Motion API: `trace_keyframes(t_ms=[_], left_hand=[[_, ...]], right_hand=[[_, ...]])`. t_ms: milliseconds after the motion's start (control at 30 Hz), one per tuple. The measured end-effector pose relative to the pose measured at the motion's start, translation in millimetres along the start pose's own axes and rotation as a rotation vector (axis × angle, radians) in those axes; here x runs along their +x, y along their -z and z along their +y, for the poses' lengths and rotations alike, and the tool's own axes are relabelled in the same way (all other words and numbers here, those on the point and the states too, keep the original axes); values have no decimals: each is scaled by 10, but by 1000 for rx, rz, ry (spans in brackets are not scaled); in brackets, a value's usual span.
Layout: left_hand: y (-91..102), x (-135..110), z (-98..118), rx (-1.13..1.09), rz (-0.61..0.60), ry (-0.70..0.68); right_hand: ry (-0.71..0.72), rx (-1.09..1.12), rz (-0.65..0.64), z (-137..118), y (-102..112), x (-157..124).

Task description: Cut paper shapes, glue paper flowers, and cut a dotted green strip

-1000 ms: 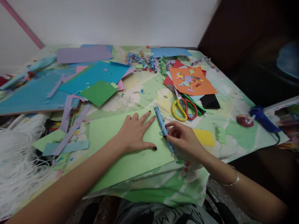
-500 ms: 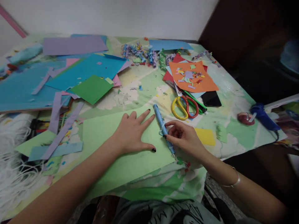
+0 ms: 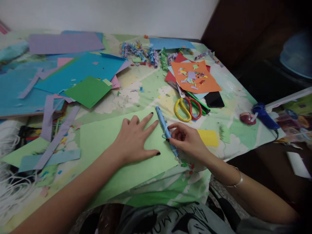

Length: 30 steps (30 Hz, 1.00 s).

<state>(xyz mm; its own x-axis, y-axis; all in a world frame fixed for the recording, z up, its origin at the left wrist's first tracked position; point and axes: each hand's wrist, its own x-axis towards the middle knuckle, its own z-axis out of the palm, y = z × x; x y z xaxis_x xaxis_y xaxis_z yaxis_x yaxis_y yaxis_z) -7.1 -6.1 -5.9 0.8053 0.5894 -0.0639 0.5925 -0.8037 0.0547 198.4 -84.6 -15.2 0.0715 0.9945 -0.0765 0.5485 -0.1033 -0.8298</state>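
Note:
A sheet of light green paper [image 3: 104,136] lies at the front of the table. My left hand [image 3: 134,139] rests flat on it with the fingers spread. Along the sheet's right edge lies a slim blue pen [image 3: 160,116], slanted, its pale tip toward me. My right hand [image 3: 182,138] pinches the pen's middle between thumb and forefinger; the other fingers curl inward. Just beyond that hand are scissors [image 3: 182,112] with one yellow and one red handle loop. A small yellow paper piece [image 3: 208,138] is to the right of the hand.
Blue card sheets [image 3: 85,70] and a green square [image 3: 89,92] are at the left. Curled paper rolls [image 3: 152,55] lie at the back. Orange paper [image 3: 195,78] bears scraps, near a black phone [image 3: 214,99]. A blue glue gun [image 3: 264,117] sits by the right edge; white cord [image 3: 17,191] lies left.
The camera view has turned a little to the right, so the whole scene appears shifted left. Both hands keep practically the same pose on the paper and pen.

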Motion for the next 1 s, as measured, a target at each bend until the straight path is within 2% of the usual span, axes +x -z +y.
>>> trace_keyframes(t_ms=[100, 233, 400, 667, 1000], left_hand=[[-20, -84, 119, -44, 21, -14], [-150, -144, 214, -92, 24, -14], [-252, -151, 189, -85, 35, -34], [-243, -171, 139, -154, 42, -58], [-249, -169, 123, -130, 26, -68]], right_hand=[[4, -8, 4, -9, -1, 5], [-5, 3, -8, -4, -10, 7], [-6, 28, -26, 18, -8, 19], [5, 66, -61, 87, 20, 64], [-28, 99, -109, 98, 82, 141]])
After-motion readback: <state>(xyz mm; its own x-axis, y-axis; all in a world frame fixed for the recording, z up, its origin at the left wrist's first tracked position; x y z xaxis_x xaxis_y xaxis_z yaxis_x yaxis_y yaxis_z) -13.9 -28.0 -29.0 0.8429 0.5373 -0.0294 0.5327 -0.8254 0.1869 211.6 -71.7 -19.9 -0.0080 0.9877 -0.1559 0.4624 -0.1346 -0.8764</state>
